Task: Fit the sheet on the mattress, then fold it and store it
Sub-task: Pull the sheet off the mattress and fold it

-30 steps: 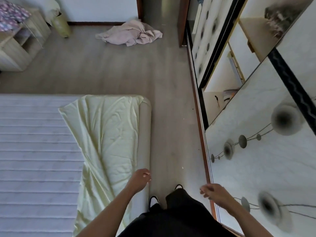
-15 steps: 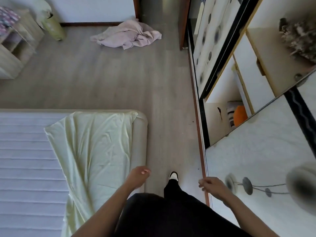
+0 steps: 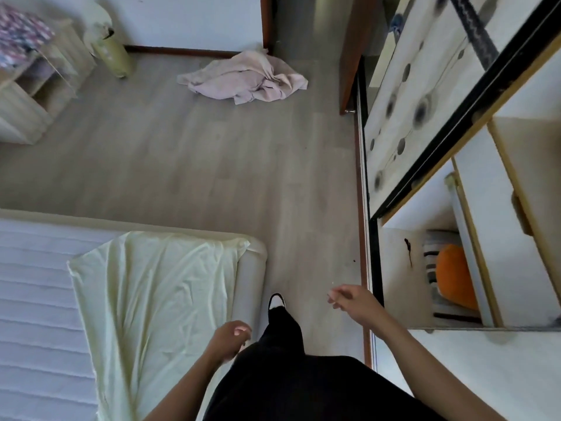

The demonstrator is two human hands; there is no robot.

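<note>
Fingers (image 3: pixel 243 331) on the left hand (image 3: pixel 227 340) are hanging loosely curled and holding nothing, just above the near edge of the bed; fingers on the right hand (image 3: pixel 353 302) are likewise curling loosely around nothing, out over the floor (image 3: pixel 197 165) beside the wardrobe.

Grey plank flooring is filling most of the room. A white quilted mattress (image 3: pixel 33 299) is lying low at the left, its rounded corner pointing toward the wardrobe. A pale yellow-green sheet (image 3: pixel 151 293) is lying on top of it in a long, wrinkled band along the right-hand side, leaving the rest of the mattress bare; one corner is sitting at the mattress's far right corner.

A sliding wardrobe (image 3: pixel 431 123) is running along the right wall, one patterned door standing open, showing shelves with an orange cushion (image 3: pixel 455 278) on striped fabric.

A person in black trousers (image 3: pixel 285 381) is standing between bed and wardrobe, one black-and-white shoe (image 3: pixel 276 300) showing.

A crumpled pinkish cloth (image 3: pixel 246 79) is lying on the floor by the far wall, well apart from the bed
</note>
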